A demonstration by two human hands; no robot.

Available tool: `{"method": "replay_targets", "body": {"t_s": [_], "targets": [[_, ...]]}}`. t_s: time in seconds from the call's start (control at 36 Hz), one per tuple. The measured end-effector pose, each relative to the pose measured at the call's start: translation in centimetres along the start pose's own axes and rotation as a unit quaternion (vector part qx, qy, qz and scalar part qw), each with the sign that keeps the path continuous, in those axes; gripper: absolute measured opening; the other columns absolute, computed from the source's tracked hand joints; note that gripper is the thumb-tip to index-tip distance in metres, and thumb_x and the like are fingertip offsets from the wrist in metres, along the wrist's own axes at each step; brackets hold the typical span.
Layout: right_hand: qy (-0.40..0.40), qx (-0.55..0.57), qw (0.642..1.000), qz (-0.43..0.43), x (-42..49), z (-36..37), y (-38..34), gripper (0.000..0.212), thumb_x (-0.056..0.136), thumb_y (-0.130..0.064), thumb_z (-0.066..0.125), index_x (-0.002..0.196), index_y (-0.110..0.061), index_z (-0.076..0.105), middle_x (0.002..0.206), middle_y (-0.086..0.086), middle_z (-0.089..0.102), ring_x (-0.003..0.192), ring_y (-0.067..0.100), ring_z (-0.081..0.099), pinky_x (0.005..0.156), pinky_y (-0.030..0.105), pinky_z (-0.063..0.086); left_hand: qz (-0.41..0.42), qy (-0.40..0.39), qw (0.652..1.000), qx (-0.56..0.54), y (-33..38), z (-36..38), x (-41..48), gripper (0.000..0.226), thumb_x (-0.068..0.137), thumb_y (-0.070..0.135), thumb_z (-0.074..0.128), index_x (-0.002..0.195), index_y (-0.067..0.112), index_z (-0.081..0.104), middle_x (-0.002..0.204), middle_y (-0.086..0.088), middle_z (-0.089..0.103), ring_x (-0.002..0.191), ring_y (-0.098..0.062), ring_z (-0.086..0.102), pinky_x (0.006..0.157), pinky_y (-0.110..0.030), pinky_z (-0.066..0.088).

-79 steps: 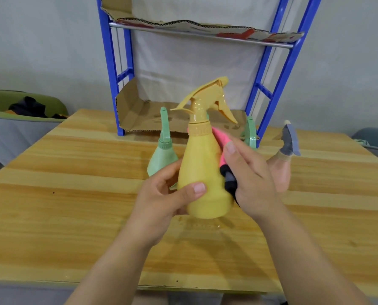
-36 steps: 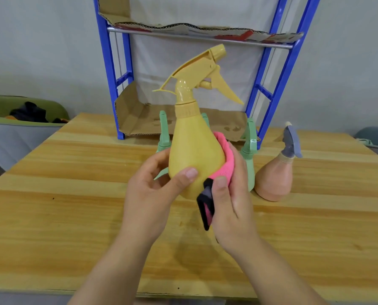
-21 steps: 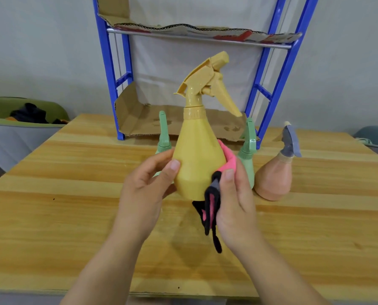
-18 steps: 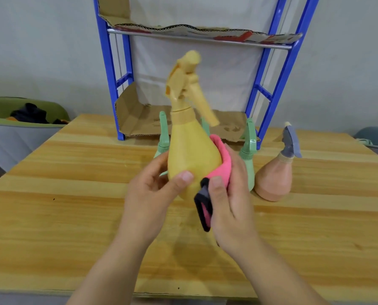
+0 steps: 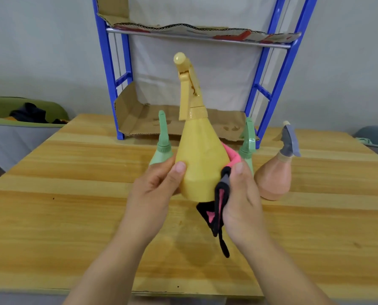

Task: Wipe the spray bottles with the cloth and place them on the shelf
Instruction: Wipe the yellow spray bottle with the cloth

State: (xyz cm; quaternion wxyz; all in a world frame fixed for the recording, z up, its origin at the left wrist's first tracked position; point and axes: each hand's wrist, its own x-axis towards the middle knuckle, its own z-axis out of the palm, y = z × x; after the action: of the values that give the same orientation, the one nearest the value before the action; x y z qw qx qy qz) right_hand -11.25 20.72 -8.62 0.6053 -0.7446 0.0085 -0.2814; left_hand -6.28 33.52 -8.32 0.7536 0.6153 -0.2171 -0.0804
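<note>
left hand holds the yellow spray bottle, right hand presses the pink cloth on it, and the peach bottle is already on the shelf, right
Not quite. The head view shows the peach bottle standing on the table, not on the shelf. The rest holds: the left hand holds the yellow spray bottle and the right hand presses the pink cloth on it.

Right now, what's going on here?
A person is mid-wipe. The left hand holds the yellow spray bottle upright above the table, and the right hand presses the pink cloth against its side. The left green bottle, right green bottle and peach bottle stand on the table behind. No bottle shows on the blue shelf; its lower tier has only cardboard.
</note>
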Motion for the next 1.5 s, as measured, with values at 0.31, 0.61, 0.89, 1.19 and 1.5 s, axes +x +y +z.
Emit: {"method": "replay_targets", "body": {"t_s": [0.31, 0.61, 0.89, 1.19, 1.5], "targets": [[-0.046, 0.053, 0.997, 0.013, 0.0, -0.4, -1.2, 0.044, 0.086, -0.046, 0.024, 0.115, -0.028, 0.052, 0.099, -0.026, 0.07, 0.098, -0.016, 0.059, 0.079, 0.003, 0.044, 0.012, -0.008, 0.991, -0.133, -0.2, -0.5, 0.0, 0.083, 0.037, 0.053, 0.089, 0.104, 0.015, 0.058, 0.092, 0.003, 0.072, 0.083, -0.015, 0.069, 0.063, -0.025, 0.056], [-0.017, 0.032, 0.999, -0.021, -0.5, 0.0, 0.0, 0.051, 0.09, -0.051, 0.025, 0.133, -0.029, 0.039, 0.112, -0.035, 0.058, 0.11, -0.014, 0.052, 0.086, 0.004, 0.04, 0.005, 0.014, 0.998, -0.058, 0.2, 0.0, 0.3, 0.035, 0.073, 0.032, 0.059, 0.106, 0.022, 0.065, 0.096, 0.009, 0.074, 0.086, -0.008, 0.07, 0.067, -0.022, 0.056], [-0.021, -0.069, 0.989, -0.129, -0.1, -0.1, 0.4, 0.068, 0.095, -0.058, 0.024, 0.145, -0.013, 0.026, 0.142, 0.003, 0.041, 0.134, 0.017, 0.037, 0.108, 0.03, 0.035, 0.034, -0.035, 0.994, -0.095, -0.1, -0.3, 0.6, 0.06, 0.055, 0.038, 0.088, 0.109, 0.024, 0.069, 0.107, -0.008, 0.072, 0.093, -0.02, 0.07, 0.072, -0.023, 0.055], [-0.01, 0.065, 0.997, 0.027, -0.2, -1.0, 0.8, 0.052, 0.085, -0.056, 0.028, 0.125, -0.029, 0.048, 0.105, -0.032, 0.065, 0.105, -0.014, 0.056, 0.084, 0.006, 0.044, 0.016, -0.066, 0.996, 0.05, -1.0, -0.4, 0.5, 0.039, 0.091, 0.049, 0.05, 0.127, 0.034, 0.055, 0.12, 0.012, 0.065, 0.111, -0.008, 0.061, 0.089, -0.032, 0.053], [-0.037, -0.019, 0.995, -0.089, -0.2, 0.0, 0.4, 0.063, 0.094, -0.056, 0.027, 0.142, -0.015, 0.033, 0.142, -0.006, 0.047, 0.134, 0.012, 0.04, 0.107, 0.029, 0.037, 0.014, -0.032, 0.998, -0.049, -1.2, -0.9, 0.4, 0.078, 0.044, 0.046, 0.088, 0.115, 0.025, 0.06, 0.108, 0.004, 0.07, 0.098, -0.015, 0.067, 0.072, -0.022, 0.054]]}}
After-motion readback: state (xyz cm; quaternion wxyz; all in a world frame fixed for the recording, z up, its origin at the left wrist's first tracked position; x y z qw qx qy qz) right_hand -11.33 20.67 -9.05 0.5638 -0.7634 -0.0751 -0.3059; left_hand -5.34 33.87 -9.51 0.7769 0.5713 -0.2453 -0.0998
